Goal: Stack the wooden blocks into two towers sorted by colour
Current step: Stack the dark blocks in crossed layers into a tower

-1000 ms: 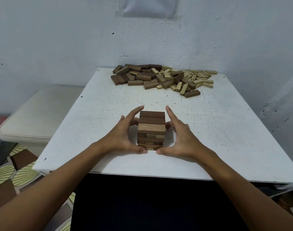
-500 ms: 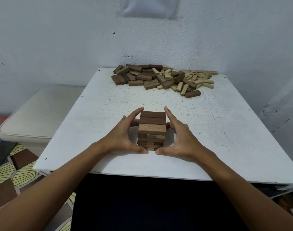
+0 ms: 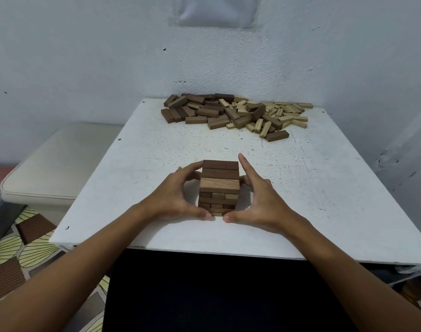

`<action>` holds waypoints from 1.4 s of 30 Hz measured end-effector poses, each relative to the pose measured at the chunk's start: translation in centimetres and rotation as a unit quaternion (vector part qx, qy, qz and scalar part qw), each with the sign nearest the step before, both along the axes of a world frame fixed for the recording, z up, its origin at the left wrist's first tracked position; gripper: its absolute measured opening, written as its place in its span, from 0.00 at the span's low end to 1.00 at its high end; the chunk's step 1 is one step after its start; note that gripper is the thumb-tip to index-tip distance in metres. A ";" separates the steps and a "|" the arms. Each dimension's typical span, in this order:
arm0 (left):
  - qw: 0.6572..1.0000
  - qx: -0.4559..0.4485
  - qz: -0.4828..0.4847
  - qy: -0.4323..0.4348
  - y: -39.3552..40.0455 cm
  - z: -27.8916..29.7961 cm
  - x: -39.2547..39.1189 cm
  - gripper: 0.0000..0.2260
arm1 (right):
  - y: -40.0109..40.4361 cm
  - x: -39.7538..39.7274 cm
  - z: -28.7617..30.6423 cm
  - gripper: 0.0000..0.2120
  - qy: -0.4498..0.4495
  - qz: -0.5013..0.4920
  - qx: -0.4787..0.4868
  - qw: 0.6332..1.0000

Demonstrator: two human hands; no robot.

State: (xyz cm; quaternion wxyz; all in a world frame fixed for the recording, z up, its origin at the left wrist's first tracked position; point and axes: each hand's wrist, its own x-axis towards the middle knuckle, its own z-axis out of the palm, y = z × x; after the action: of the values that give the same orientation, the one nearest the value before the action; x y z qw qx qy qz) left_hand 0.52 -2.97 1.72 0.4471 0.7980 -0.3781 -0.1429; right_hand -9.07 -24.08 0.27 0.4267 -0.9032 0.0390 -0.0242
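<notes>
A short tower of mostly brown wooden blocks (image 3: 219,185) stands in the middle of the white table (image 3: 132,178); some lighter block ends show in its lower layers. My left hand (image 3: 173,200) curls round its left side, fingertips on the top layer's left end and thumb at the front base. My right hand (image 3: 259,202) lies against the right side with the index finger straight up and the thumb at the base. Loose blocks lie heaped at the table's back: dark brown ones (image 3: 195,111) to the left, pale ones (image 3: 283,113) to the right.
White walls close off the back and right of the table. A cream cushioned seat (image 3: 56,168) stands lower on the left, above a patterned floor (image 3: 25,250). Bare tabletop lies between the tower and the heap.
My left fingers have bent from nearly straight to curled onto the tower's top left edge. The right hand and the tower have barely moved.
</notes>
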 end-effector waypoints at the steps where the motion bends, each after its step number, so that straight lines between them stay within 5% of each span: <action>1: 1.000 0.002 -0.001 -0.004 0.0 0.0 0.0 0.42 | 0.0 0.0 0.0 0.63 -0.001 0.000 0.004 1.000; 12: 1.000 0.013 -0.005 -0.011 -0.2 0.4 -0.1 0.33 | 0.0 0.2 -0.6 0.62 -0.003 -0.008 0.006 1.000; 22: 0.995 0.064 0.041 -0.057 0.2 -0.9 0.6 0.37 | -0.6 -0.1 0.6 0.40 -0.002 0.018 -0.115 0.993; 42: 0.990 0.094 0.048 -0.092 -0.4 -1.0 0.6 0.40 | -0.4 0.7 0.5 0.46 -0.018 0.033 -0.145 0.989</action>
State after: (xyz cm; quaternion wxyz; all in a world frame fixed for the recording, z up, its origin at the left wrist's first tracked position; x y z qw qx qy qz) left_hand 1.13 -3.32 0.76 0.3392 0.8637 -0.3636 -0.0819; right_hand -8.39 -24.45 0.74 0.2921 -0.9559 -0.0021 -0.0315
